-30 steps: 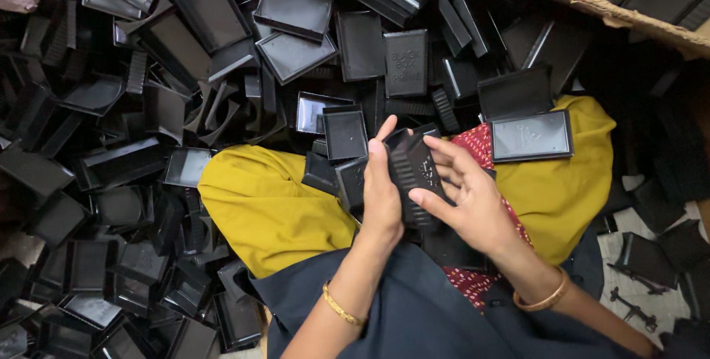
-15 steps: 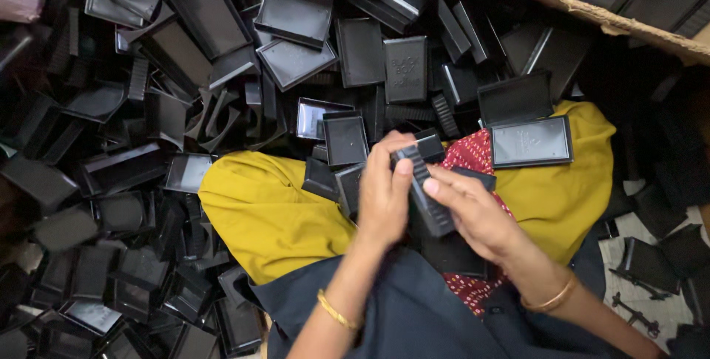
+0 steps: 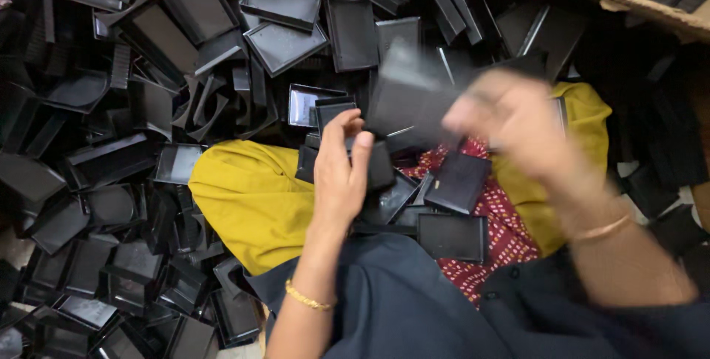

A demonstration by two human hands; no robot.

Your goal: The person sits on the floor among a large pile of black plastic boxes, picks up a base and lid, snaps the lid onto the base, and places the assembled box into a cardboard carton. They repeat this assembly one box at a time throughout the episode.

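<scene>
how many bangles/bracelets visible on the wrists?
2. One gold bracelet on the left wrist, lower centre; one bangle on the right wrist, at right. More could be hidden under the sleeves.

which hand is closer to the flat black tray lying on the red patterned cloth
Left. The left hand is a short way up-left of the flat black tray; the blurred right hand is raised farther above it.

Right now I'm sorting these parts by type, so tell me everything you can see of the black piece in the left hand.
The black piece looks like a small rectangular moulded plastic part, dark and slightly glossy. It is held over the lap, and the left hand has its fingers wrapped over the piece's left side, hiding much of it. Its right end shows past the fingers, above the red patterned cloth. Similar flat black trays lie just below it. Finer detail cannot be made out.
</scene>
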